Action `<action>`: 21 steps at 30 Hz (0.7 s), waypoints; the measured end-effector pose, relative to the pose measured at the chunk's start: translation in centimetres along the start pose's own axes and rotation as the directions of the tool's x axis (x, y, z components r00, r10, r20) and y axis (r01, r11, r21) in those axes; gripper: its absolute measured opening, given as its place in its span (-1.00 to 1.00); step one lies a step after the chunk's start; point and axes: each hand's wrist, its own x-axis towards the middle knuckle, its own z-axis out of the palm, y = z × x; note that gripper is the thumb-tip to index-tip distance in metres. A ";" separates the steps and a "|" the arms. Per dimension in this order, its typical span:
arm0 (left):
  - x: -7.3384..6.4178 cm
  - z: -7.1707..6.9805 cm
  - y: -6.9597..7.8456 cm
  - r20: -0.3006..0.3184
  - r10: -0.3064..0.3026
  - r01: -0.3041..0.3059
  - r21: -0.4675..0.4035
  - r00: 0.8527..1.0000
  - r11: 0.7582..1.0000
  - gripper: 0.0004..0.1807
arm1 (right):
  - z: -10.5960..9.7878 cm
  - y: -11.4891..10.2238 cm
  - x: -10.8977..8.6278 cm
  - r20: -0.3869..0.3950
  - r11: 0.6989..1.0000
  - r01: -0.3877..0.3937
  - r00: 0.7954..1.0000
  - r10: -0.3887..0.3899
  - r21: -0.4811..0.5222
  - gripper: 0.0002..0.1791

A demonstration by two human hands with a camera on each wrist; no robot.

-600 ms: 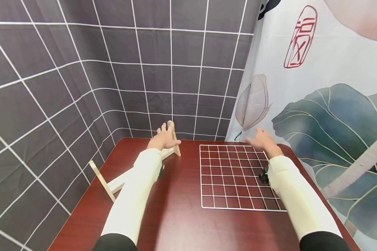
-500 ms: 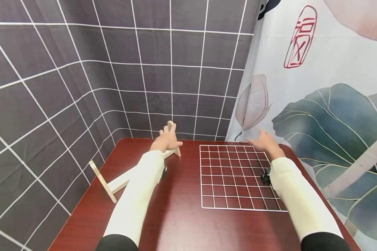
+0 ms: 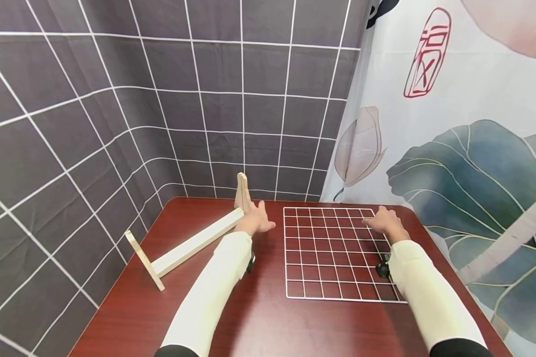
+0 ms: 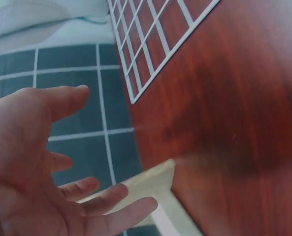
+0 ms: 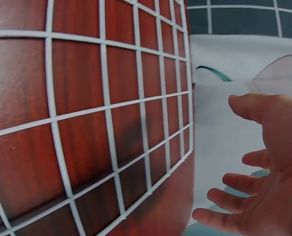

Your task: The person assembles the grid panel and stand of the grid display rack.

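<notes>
A pale wooden stand (image 3: 196,243), a long crossbar with an upright piece at each end, sits on the left of the table. Just right of its far end is my left hand (image 3: 256,219), fingers spread and nothing in them. The left wrist view shows its fingers (image 4: 136,211) overlapping the wood. A white wire grid panel (image 3: 316,251) lies flat on the right side of the table. Over its far right corner hovers my right hand (image 3: 385,223), fingers apart. In the right wrist view its palm (image 5: 283,162) holds nothing and the grid lies beside it.
The table (image 3: 268,325) is dark red wood. A grey curtain (image 3: 268,114) with white lines stands behind and to the left. At the right hangs a white curtain (image 3: 393,64) with leaf patterns. Black wrist devices (image 3: 382,267) sit at the cuffs.
My left hand has moved right and closer to me, uncovering more of the wooden stand. The right hand has come lower and slightly right. Stand and grid look unmoved.
</notes>
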 end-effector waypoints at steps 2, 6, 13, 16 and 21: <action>-0.1 0.8 0.3 0.018 -0.011 0.011 -0.010 1.000 1.000 0.00 | 0.5 0.4 0.1 0.006 1.000 -0.014 1.000 0.014 0.003 0.00; -0.1 2.5 0.9 0.046 -0.024 0.025 -0.038 0.999 0.999 -0.03 | 1.4 0.9 0.3 0.014 0.999 -0.038 0.999 0.038 0.016 0.00; 0.6 6.0 2.2 0.104 -0.060 0.065 -0.045 0.993 0.997 -0.02 | 3.2 2.1 -0.2 0.033 0.996 -0.091 0.995 0.091 0.015 -0.08; 0.7 7.2 2.8 0.152 -0.041 0.044 -0.017 0.987 0.999 -0.07 | 4.1 2.9 -0.3 0.048 0.994 -0.108 0.993 0.108 0.003 -0.10; 0.1 7.7 3.9 0.243 0.026 -0.046 0.078 0.970 0.996 -0.22 | 4.7 3.6 0.0 0.060 0.995 -0.095 0.994 0.097 -0.024 -0.10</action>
